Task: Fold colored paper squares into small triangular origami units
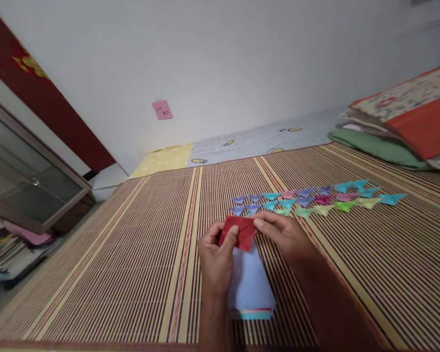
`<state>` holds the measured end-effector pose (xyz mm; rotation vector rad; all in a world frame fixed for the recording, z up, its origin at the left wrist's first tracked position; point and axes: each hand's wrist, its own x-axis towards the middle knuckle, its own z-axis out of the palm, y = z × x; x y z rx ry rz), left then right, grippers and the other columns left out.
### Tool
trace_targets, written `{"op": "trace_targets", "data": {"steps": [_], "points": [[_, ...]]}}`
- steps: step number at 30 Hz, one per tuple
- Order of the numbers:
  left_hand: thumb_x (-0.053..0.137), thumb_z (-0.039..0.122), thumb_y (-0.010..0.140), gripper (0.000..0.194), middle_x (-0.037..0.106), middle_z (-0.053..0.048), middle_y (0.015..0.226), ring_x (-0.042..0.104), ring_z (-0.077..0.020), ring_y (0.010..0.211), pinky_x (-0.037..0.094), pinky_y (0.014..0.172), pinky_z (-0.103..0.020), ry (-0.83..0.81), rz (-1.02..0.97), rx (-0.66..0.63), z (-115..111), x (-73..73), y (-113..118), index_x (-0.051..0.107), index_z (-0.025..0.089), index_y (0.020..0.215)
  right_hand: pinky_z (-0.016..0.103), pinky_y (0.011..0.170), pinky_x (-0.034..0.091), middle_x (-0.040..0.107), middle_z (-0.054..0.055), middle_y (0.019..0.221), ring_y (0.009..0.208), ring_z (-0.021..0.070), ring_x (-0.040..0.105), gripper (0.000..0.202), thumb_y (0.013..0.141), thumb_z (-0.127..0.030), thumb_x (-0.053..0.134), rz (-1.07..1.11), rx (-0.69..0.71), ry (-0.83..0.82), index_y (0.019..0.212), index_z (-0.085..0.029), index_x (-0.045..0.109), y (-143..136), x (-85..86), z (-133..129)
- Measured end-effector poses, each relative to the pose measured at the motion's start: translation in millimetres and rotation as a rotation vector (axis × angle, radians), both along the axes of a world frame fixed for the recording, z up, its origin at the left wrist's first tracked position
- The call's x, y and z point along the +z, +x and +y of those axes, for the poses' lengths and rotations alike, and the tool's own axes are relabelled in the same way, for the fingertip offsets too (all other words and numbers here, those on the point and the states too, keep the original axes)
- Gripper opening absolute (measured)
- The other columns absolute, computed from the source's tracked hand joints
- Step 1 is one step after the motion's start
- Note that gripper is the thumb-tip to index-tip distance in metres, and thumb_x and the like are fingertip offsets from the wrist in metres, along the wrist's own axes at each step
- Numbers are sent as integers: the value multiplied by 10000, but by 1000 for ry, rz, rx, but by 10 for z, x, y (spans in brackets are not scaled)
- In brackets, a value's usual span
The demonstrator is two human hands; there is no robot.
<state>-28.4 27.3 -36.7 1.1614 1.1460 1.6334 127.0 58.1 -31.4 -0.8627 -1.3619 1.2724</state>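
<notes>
A small folded piece of red paper [245, 233] is held up between both hands, with crease lines on its face. My left hand [219, 247] grips its left part, the thumb lying across the front. At its upper right corner, my right hand [280, 232] pinches the edge between thumb and fingers. Beneath the hands lies a stack of coloured paper sheets [250, 283], pale blue on top with other colours showing at the near edge. Rows of small folded paper shapes [323, 199] in blue, pink, green and yellow lie beyond the right hand.
A striped woven mat [161, 254] covers the surface. Folded bedding [418, 117] is piled at the right. A pink note [162, 110] is on the white wall. At the left stand a glass-fronted cabinet [25, 171] and a pile of papers or books [3, 249].
</notes>
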Motion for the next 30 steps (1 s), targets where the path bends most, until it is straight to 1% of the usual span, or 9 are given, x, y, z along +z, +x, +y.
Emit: {"op": "trace_targets", "data": {"steps": [3, 5, 9, 15, 20, 23, 26, 28, 30], "points": [[755, 303, 879, 168, 634, 15, 727, 559, -128, 672, 457, 643, -233, 51, 109, 41, 11, -16, -17, 706, 176, 782, 273, 624, 444, 598, 3, 690, 669, 153, 542, 334, 926, -448, 628, -9, -38, 4, 723, -187, 674, 0, 3, 15], [732, 282, 900, 147, 634, 15, 751, 564, -134, 698, 456, 667, -242, 80, 171, 55, 16, -33, -27, 708, 186, 792, 270, 633, 449, 601, -1, 680, 667, 152, 547, 315, 901, -431, 655, 5, -27, 1, 700, -188, 663, -17, -2, 27], [696, 242, 929, 111, 638, 17, 781, 578, -145, 725, 449, 688, -257, 132, 269, 76, 11, -35, -27, 711, 205, 825, 281, 666, 489, 650, 11, 697, 699, 171, 599, 288, 895, -433, 658, 67, 0, -13, 748, -189, 701, -46, 8, 18], [669, 149, 914, 139, 669, 5, 784, 590, -155, 742, 433, 689, -260, 214, 439, 137, -17, 61, 17, 745, 215, 818, 285, 679, 495, 663, 11, 704, 698, 176, 607, 285, 902, -435, 651, 43, -33, 0, 768, -189, 707, -35, 33, 2], [749, 269, 866, 114, 673, 2, 734, 591, -150, 675, 465, 644, -243, 47, 189, 72, -18, 58, 57, 734, 191, 784, 289, 648, 469, 638, 14, 699, 695, 191, 591, 294, 964, -423, 572, -69, -133, 91, 826, -194, 695, -56, -41, 15], [804, 349, 813, 196, 701, -7, 731, 614, -140, 634, 507, 621, -244, -73, -27, -20, -14, 51, 75, 736, 165, 812, 296, 660, 462, 650, 19, 728, 705, 194, 598, 270, 1001, -380, 538, -165, -194, 207, 888, -196, 699, -68, -54, -3], [826, 373, 791, 247, 719, -18, 729, 637, -137, 618, 537, 630, -254, -125, -140, -82, -12, 58, 86, 752, 147, 857, 305, 703, 459, 671, 31, 784, 742, 193, 608, 251, 1011, -329, 528, -252, -243, 333, 866, -196, 685, -61, -19, -26], [829, 374, 789, 255, 719, -16, 724, 637, -132, 612, 541, 639, -254, -114, -162, -77, -11, 60, 88, 753, 144, 869, 305, 708, 458, 664, 29, 785, 747, 189, 606, 245, 1005, -318, 534, -256, -229, 345, 847, -195, 674, -44, 1, -29], [824, 367, 795, 243, 702, -5, 711, 614, -119, 603, 520, 623, -234, -84, -126, -43, -11, 57, 83, 745, 143, 843, 299, 677, 455, 653, 18, 755, 716, 181, 594, 234, 989, -324, 562, -245, -143, 291, 837, -192, 681, -17, 2, -18]]}}
